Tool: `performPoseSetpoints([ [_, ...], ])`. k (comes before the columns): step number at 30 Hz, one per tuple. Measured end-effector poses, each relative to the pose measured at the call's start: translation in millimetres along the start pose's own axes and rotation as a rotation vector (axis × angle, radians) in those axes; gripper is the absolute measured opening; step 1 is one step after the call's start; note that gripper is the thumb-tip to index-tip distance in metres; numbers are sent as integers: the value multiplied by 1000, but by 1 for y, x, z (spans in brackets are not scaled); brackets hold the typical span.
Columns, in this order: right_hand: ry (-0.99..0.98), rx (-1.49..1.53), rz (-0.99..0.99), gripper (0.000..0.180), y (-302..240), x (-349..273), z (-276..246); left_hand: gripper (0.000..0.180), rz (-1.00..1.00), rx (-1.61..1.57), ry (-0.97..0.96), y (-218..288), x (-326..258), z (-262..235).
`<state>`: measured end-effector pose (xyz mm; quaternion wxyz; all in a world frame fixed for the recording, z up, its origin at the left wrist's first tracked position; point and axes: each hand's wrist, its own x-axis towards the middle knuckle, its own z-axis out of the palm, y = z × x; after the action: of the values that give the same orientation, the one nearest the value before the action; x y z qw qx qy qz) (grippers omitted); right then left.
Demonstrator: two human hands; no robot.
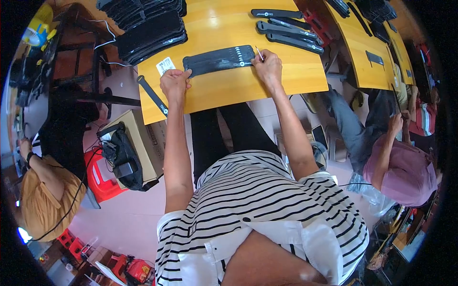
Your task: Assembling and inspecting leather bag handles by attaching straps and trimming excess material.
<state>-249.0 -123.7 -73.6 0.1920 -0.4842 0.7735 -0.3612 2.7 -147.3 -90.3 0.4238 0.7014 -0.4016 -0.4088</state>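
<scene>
On the yellow table [214, 98] in front of me, several flat black straps [217, 60] lie overlapped in a fan, small white marks stepping along their right end. My left hand [175, 82] is closed at the fan's lower left corner, thumb and fingertips pinching its edge. At the opposite end, my right hand [268, 66] is closed around a thin pale stick, perhaps a pen [259, 53], its tip pointing up and away from me. The fingers of this hand rest against the straps' right edge. A white printed label sheet [165, 66] lies just behind my left hand.
Tall stacks of black straps [150, 40] stand at the back left. Several loose straps [288, 33] lie at the back right, and a single strap [152, 95] by the left edge. A cardboard box [143, 138] is below left. Co-workers sit on both sides.
</scene>
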Motion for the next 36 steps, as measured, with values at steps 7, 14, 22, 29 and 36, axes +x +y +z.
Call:
performPoseSetpoints([
  [7,-159,192,24,12,20,7,-9,14,-98,-195,-53,13,-10,-10],
  [14,-162,352,-37,8,38,-46,-61,31,376,606,328,0,-56,-88],
  [22,-310,475,-21,5,30,-99,-31,35,122,693,354,-14,-75,-88],
  [29,-406,300,-166,7,7,-128,-23,30,278,588,556,-42,-84,-81],
  [36,-600,467,-238,9,-21,-154,-8,12,-228,-459,125,-49,-96,-98],
])
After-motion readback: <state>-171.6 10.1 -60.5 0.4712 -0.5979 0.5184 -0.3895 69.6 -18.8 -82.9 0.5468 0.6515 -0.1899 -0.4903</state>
